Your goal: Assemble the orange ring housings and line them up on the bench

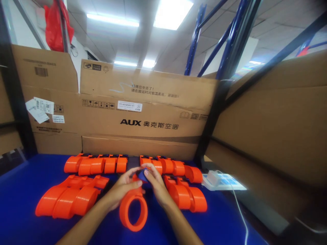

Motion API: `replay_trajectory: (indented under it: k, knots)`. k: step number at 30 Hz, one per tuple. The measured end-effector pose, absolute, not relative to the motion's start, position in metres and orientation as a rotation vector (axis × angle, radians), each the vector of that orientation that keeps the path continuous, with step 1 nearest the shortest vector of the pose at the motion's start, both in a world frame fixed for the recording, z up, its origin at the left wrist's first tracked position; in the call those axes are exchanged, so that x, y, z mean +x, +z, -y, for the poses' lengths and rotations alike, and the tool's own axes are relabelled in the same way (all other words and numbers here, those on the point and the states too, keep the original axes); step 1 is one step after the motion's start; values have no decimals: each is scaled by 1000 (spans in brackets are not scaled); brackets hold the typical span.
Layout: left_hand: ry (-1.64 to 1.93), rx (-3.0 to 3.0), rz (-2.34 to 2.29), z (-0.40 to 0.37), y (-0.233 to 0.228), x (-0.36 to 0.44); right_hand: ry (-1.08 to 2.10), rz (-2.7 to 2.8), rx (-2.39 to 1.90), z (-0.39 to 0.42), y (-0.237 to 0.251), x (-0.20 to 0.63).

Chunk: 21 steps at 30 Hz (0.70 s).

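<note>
Both your forearms came up from the bottom edge and angled inward, so that your hands met near the middle, low in view. Your left hand [122, 189] lay palm-down with the wrist fairly straight, its fingers curled forward and the thumb stretched toward the other hand. Your right hand [154, 182] sat just beside it, touching at the fingertips, with the wrist bent slightly inward. Your right fingers [150, 169] arched over from above, pinched together in a closed grip. Your left grip was closed too, thumb pressed against the forefinger side. Both arms were bare, elbows out of sight.
</note>
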State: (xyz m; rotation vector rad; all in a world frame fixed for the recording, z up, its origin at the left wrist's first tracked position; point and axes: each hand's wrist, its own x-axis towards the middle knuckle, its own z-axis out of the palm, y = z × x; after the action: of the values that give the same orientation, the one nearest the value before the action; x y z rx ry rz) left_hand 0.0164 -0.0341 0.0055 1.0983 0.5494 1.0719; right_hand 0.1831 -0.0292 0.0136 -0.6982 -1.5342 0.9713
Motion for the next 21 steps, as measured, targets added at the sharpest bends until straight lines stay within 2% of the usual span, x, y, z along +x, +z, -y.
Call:
replay_trajectory:
  k: [7, 15, 21]
  knots:
    - [1076, 1066, -615, 28, -1, 18, 932, 1586, -742, 16, -2, 180]
    - [1122, 1144, -600, 27, 6, 17, 883, 1568, -734, 19, 1, 173]
    - [1246, 781, -507, 15, 13, -7, 798, 1626, -911, 23, -2, 172]
